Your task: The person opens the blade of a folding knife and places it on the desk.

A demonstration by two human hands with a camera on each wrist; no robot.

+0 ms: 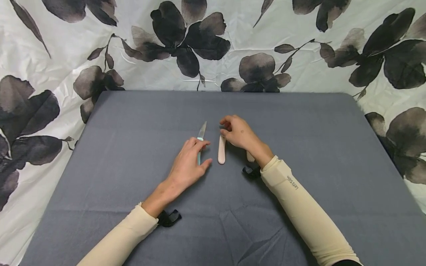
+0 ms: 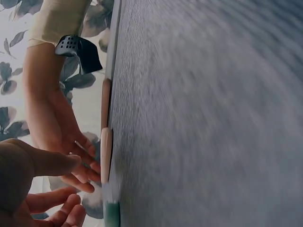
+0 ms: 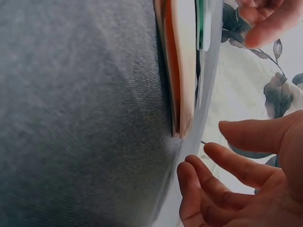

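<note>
A small knife [image 1: 202, 130] with a teal handle [image 2: 112, 215] lies on the grey-covered table, its blade pointing away. My left hand [image 1: 188, 159] hovers over that handle, thumb and fingers apart, hiding part of it. To the knife's right lies a slim peach-coloured piece with a rounded end [image 1: 221, 152]. Above its far end is my right hand [image 1: 240, 132], fingers loosely bent and holding nothing. A second peach piece [image 1: 250, 157] lies farther right, mostly covered by the right wrist. In the right wrist view, the fingers [image 3: 227, 151] stand apart from the peach pieces [image 3: 184, 71].
Grey cloth [image 1: 133, 166] covers the table, with creases at the front. A white curtain with dark flowers [image 1: 186, 37] hangs behind the far edge. Black wrist mounts [image 1: 169, 218] sit under both forearms, close over the cloth.
</note>
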